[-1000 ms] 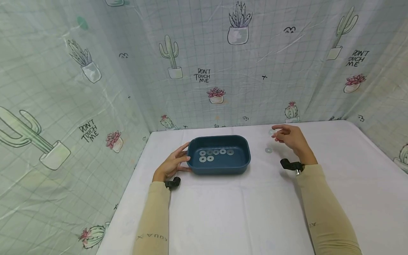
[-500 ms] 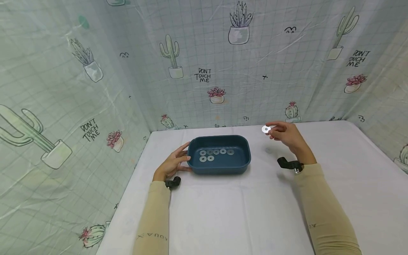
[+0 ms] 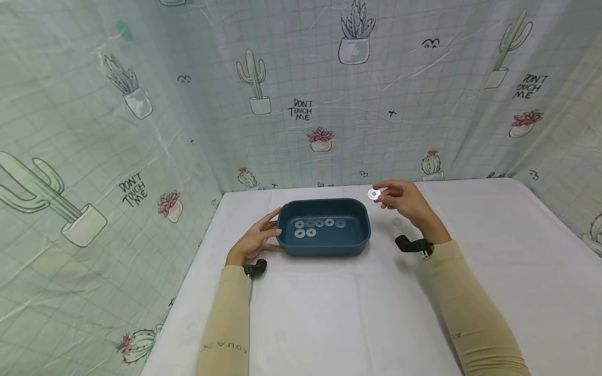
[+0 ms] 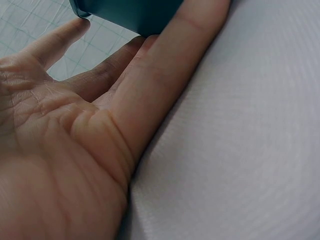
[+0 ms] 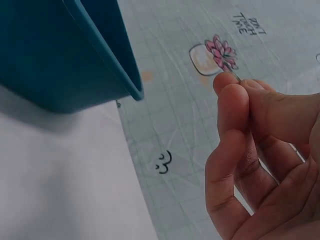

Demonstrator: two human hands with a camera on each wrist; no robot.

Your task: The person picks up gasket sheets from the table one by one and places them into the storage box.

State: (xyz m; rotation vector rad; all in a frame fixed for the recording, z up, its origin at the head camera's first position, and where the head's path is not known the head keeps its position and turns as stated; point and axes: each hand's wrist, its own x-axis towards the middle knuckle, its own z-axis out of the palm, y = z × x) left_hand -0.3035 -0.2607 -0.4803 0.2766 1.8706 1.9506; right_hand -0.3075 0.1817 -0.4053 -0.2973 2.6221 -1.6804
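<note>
My right hand (image 3: 402,201) pinches a flat metal washer (image 3: 373,194) between thumb and fingertips, just off the right end of the blue container (image 3: 324,251). In the right wrist view, the washer (image 5: 232,75) shows only as a thin edge between the fingertips. Inside the container, several similar washers (image 3: 299,233) lie flat in two rows. My left hand (image 3: 253,241) rests against the container's left end, its fingers spread along the wall and a tip at the rim. The left wrist view shows those fingers fairly straight, touching the container's outer wall (image 4: 135,15).
One loose washer (image 3: 397,221) lies on the white tablecloth (image 3: 310,313), below the right hand. A cactus-print curtain (image 3: 291,151) hangs behind the table and along its sides. Each wrist carries a small black camera (image 3: 413,244).
My right hand has lifted the pinched washer and carried it left, close to the container's right end. The left hand and the container have stayed in place.
</note>
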